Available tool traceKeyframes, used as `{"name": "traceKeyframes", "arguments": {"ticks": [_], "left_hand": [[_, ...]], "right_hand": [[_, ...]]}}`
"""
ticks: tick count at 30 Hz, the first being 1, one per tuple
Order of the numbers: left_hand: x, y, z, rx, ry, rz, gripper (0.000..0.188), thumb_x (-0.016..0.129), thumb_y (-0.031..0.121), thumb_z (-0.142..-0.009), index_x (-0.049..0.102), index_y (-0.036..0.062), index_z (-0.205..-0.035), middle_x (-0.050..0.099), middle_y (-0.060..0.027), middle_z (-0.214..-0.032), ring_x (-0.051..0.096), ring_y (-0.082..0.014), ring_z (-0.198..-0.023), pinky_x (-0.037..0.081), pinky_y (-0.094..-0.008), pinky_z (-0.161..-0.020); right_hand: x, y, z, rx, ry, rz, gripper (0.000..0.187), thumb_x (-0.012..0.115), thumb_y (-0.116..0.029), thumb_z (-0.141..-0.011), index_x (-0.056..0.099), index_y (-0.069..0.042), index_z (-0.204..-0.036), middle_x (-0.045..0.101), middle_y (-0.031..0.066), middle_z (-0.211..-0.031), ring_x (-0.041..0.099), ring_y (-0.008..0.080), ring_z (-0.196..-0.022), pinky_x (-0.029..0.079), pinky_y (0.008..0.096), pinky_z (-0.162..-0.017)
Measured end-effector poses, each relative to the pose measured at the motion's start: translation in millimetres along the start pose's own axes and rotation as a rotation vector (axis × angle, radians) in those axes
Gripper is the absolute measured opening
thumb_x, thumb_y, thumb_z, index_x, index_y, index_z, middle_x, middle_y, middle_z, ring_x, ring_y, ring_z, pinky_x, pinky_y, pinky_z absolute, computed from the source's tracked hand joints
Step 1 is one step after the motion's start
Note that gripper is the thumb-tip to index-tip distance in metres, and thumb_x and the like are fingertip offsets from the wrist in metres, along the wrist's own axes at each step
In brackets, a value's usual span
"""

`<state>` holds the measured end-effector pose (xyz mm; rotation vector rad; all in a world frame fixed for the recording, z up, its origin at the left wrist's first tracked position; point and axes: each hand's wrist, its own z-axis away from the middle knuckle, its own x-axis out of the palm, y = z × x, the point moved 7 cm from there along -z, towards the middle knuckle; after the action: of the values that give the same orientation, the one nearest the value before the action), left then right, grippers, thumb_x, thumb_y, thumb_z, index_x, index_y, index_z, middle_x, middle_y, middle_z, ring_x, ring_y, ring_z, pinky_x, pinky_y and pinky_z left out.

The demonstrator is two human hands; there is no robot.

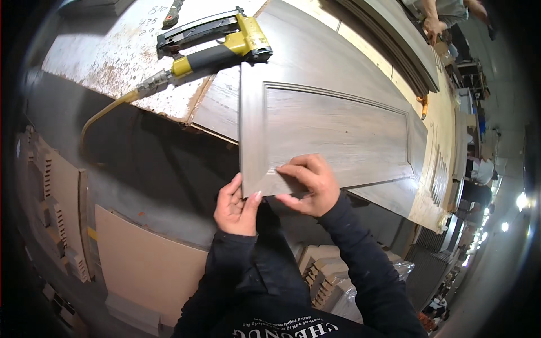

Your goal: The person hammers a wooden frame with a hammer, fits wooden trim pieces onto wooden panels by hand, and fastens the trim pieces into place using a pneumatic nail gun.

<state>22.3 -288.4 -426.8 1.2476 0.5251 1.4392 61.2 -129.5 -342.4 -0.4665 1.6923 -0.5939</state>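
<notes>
A grey wood-grain cabinet door (338,132) with a recessed centre panel lies on the bench, its near left corner jutting past the edge. My left hand (238,209) is closed on that corner, thumb at the near edge and fingers along the left side. Just to its right, my right hand (311,185) holds the door's near edge, the index fingertip on the frame close to the inner moulding and the thumb lower, by the edge. Whether a small item sits under those fingertips I cannot make out. Beyond the door's far left corner lies a yellow and black staple gun (220,48).
A pale air hose (110,108) runs from the gun over the bench's left edge. Dark panels (394,42) are stacked at the far right, near another person's hand (433,28). Brown boards (149,248) stand below left; wrapped notched pieces (332,276) sit beside my right forearm.
</notes>
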Motion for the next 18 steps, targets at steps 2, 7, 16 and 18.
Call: {"name": "traceKeyframes", "arguments": {"ticks": [2,7,16,18], "left_hand": [[17.8,-8.8,-1.5,-0.021,-0.08,0.04,0.048,0.059,-0.012,-0.08,0.042,-0.0056,-0.124,0.055,-0.0215,-0.117,0.058,-0.0217,-0.103,0.049,-0.0308,-0.086],[35.3,-21.4,10.1,-0.098,-0.065,-0.001,0.048,0.057,-0.012,-0.081,0.041,-0.006,-0.126,0.057,-0.0206,-0.115,0.058,-0.0199,-0.102,0.048,-0.0296,-0.087],[20.2,-23.9,25.7,0.117,0.059,-0.251,0.036,0.06,-0.007,-0.083,0.054,-0.0044,-0.118,0.061,-0.0112,-0.107,0.06,-0.0135,-0.091,0.046,-0.0243,-0.083],[23.0,-17.6,29.1,0.202,0.066,-0.498,0.037,0.06,-0.004,-0.084,0.054,-0.003,-0.121,0.062,-0.0089,-0.105,0.059,-0.0129,-0.091,0.045,-0.0232,-0.082]], "right_hand": [[-9.5,13.6,5.4,0.062,0.031,-0.014,0.043,0.077,-0.023,-0.063,0.064,-0.008,-0.101,0.057,0.01,-0.095,0.054,0.0272,-0.085,0.046,0.037,-0.072],[-23.1,25.5,7.7,0.0,-0.054,0.063,0.046,0.08,-0.026,-0.061,0.065,-0.009,-0.102,0.057,0.009,-0.091,0.054,0.025,-0.082,0.046,0.0349,-0.071],[-20.4,26.3,-4.8,-0.12,-0.168,0.004,0.045,0.08,-0.029,-0.063,0.066,-0.006,-0.099,0.059,0.0077,-0.084,0.055,0.0228,-0.074,0.046,0.0327,-0.065],[-18.6,25.9,-5.9,-0.145,-0.17,-0.009,0.045,0.08,-0.029,-0.063,0.066,-0.006,-0.099,0.059,0.0076,-0.083,0.054,0.0226,-0.074,0.046,0.0326,-0.065]]}}
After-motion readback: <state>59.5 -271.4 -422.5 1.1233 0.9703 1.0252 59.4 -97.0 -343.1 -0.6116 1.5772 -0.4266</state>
